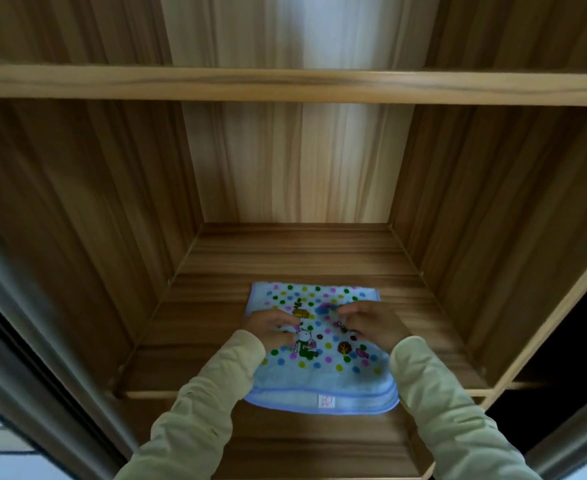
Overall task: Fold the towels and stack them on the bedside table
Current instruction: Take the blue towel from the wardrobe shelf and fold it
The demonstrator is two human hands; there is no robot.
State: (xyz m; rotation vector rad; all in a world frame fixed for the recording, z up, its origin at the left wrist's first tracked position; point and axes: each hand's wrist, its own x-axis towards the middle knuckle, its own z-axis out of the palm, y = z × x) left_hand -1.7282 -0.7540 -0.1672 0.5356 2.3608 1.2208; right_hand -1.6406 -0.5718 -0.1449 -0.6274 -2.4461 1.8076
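Note:
A light blue towel [323,375] with coloured dots and a cartoon print lies flat on the wooden shelf floor [215,306] inside a cabinet. A white label shows at its near hem. My left hand [273,329] rests on the towel's left half, fingers pointing right across the print. My right hand [371,323] lies on the right half, fingers pointing left. Both hands press down on the fabric with fingers fairly straight, fingertips almost meeting over the middle. Pale green sleeves cover both arms.
Wooden side walls [94,220] close the compartment left and right, with a back panel [295,161] behind. A shelf board [285,84] runs overhead. Dark sliding-door frames [25,341] stand at both sides.

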